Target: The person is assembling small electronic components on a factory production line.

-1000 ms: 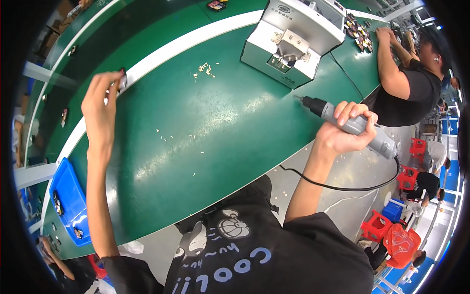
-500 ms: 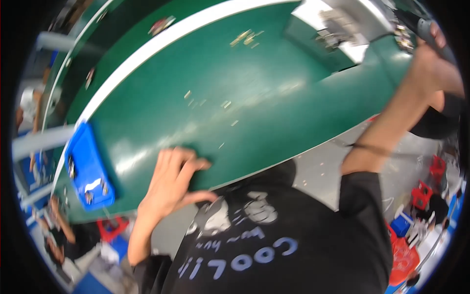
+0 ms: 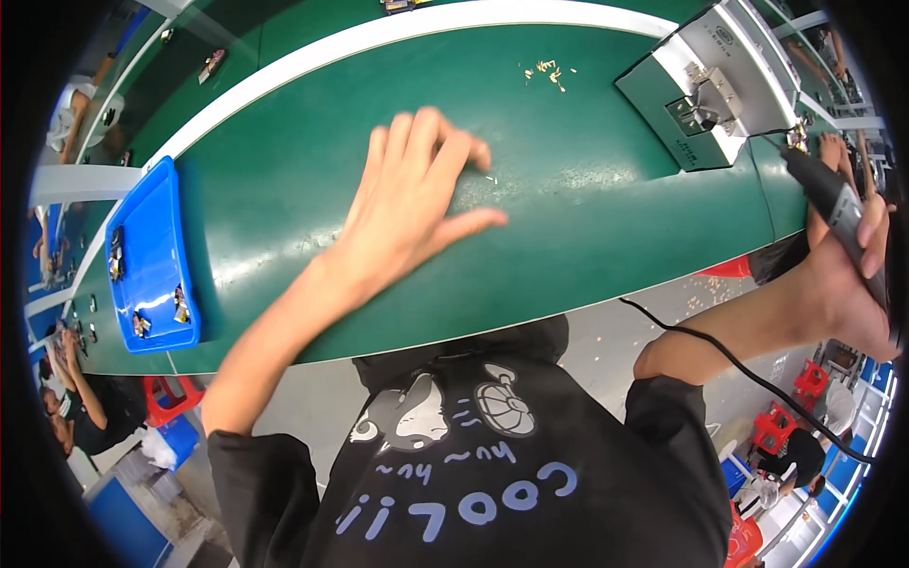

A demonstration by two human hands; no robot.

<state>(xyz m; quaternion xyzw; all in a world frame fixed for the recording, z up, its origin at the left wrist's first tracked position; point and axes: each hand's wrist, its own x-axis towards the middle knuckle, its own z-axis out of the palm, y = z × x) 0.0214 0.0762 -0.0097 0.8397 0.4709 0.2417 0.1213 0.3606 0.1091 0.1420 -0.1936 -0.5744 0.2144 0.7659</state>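
Observation:
My left hand [image 3: 405, 189] reaches over the green table [image 3: 312, 170] with its fingers spread and nothing in it. A tiny pale sliver [image 3: 490, 178] lies by its fingertips. At the far right my right hand [image 3: 852, 260] is wrapped round a black-and-grey electric screwdriver [image 3: 838, 204], raised beside the table with its narrow tip toward the back. A black cord [image 3: 748, 374] loops below my right forearm. Back right on the table stands a grey metal box [image 3: 677, 104] with a small metal mechanism [image 3: 705, 99] on it, apart from the screwdriver.
Small pale scraps [image 3: 547, 72] lie scattered at the back. A blue tray [image 3: 156, 256] on the left holds several small assembled parts. A white rail [image 3: 312, 62] borders the table's far side. Other people work at both sides; red stools [image 3: 170, 398] stand on the floor.
My left hand has moved forward from the near edge to the middle of the table, where loose slivers lay. The whole view has shifted. The screwdriver stays in my right hand.

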